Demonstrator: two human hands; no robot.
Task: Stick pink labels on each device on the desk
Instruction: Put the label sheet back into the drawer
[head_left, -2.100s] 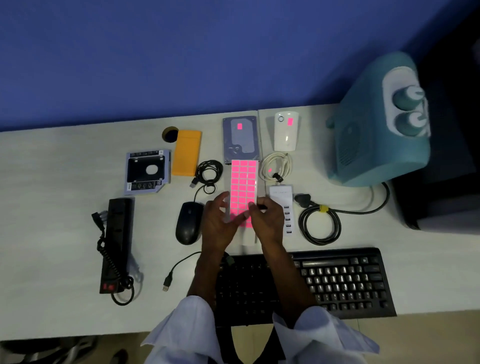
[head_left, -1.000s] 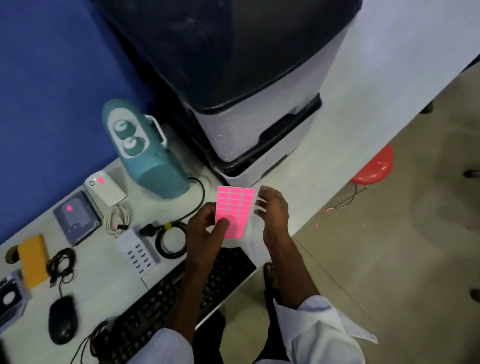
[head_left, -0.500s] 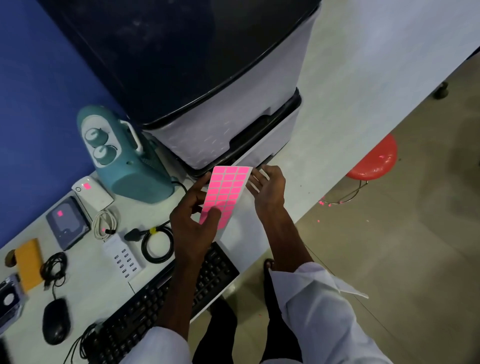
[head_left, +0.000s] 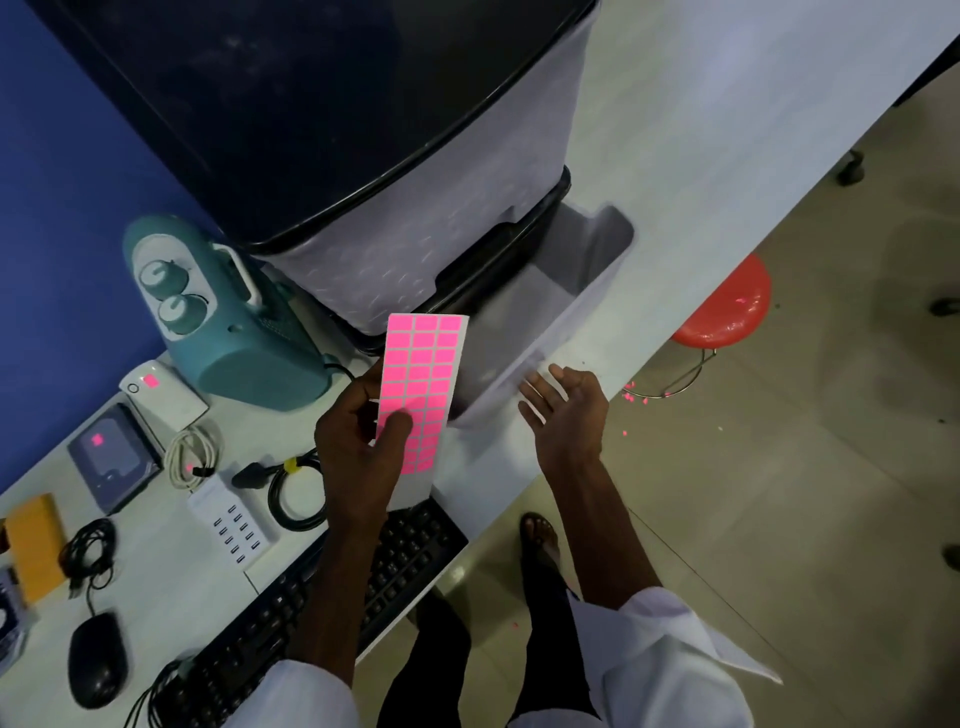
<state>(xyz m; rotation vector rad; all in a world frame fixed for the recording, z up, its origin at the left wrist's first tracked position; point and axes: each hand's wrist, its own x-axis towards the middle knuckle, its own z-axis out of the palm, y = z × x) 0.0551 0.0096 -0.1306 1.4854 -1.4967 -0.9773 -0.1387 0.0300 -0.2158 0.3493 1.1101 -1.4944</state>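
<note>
My left hand (head_left: 358, 447) grips a sheet of pink labels (head_left: 420, 374) and holds it upright above the desk, in front of a big grey and black printer (head_left: 415, 244). My right hand (head_left: 563, 410) hovers open just right of the sheet, beside the printer's pulled-out tray (head_left: 597, 280). On the desk to the left, a white device (head_left: 166, 395) and a hard drive (head_left: 111, 457) each carry a pink label. A white multi-port hub (head_left: 234, 525), a black mouse (head_left: 96, 657), a keyboard (head_left: 311, 597) and a teal speaker (head_left: 228, 322) show no label.
A coiled white cable (head_left: 192, 454), a coiled black cable (head_left: 291, 493) and an orange case (head_left: 34, 540) lie on the white desk (head_left: 171, 587). A red stool (head_left: 727, 306) stands on the floor right of the desk edge, with pink scraps nearby.
The view has swung from the desk's middle to the printer on the right. My right hand let go of the label sheet and opened; the printer's tray now stands pulled out.
</note>
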